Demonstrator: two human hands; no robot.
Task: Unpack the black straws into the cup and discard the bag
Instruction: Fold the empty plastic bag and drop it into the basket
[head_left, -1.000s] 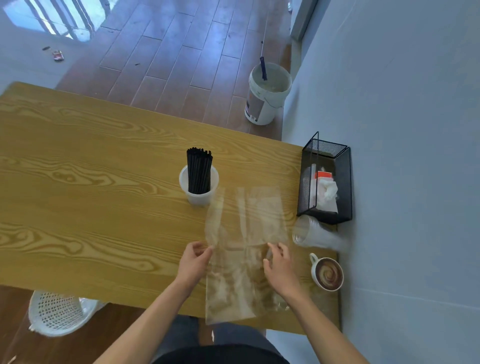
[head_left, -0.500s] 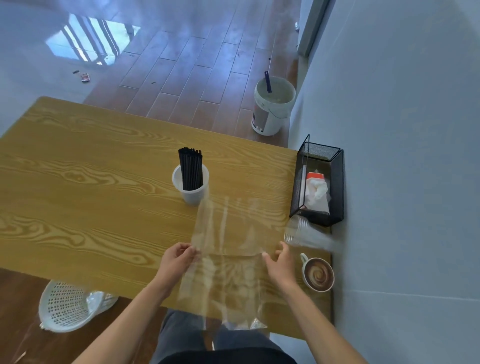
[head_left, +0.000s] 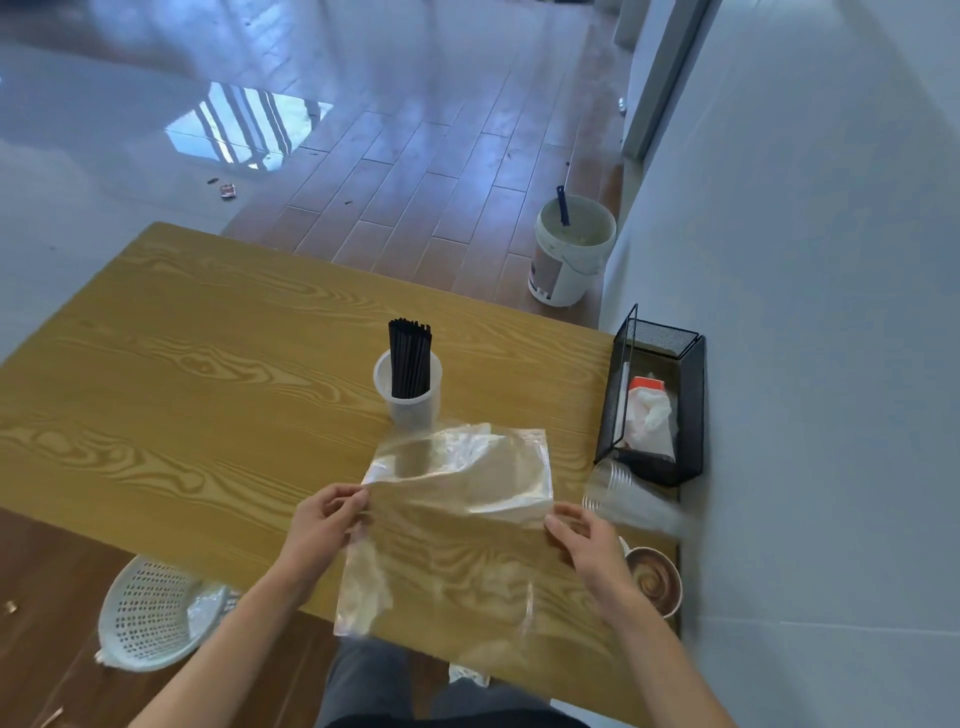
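Observation:
A bundle of black straws (head_left: 410, 358) stands upright in a white plastic cup (head_left: 407, 402) near the middle of the wooden table (head_left: 182, 374). Just in front of the cup, the empty clear plastic bag (head_left: 457, 525) is spread above the table's near edge, its far half folded back toward me. My left hand (head_left: 324, 522) pinches the bag's left edge at the fold. My right hand (head_left: 584, 545) pinches the right edge at the fold. The bag's lower end hangs past the table edge over my lap.
A white perforated waste basket (head_left: 150, 613) sits on the floor at the lower left, beside the table. On the right stand a black mesh box (head_left: 657, 400) with tissues, a lying stack of clear cups (head_left: 623, 496) and a coffee cup (head_left: 654, 579). A white bucket (head_left: 569, 254) stands on the floor beyond.
The bag's far half, flat and stretched toward the cup before, has been folded back over toward me. Both hands stay on the bag's side edges. The camera has tilted up.

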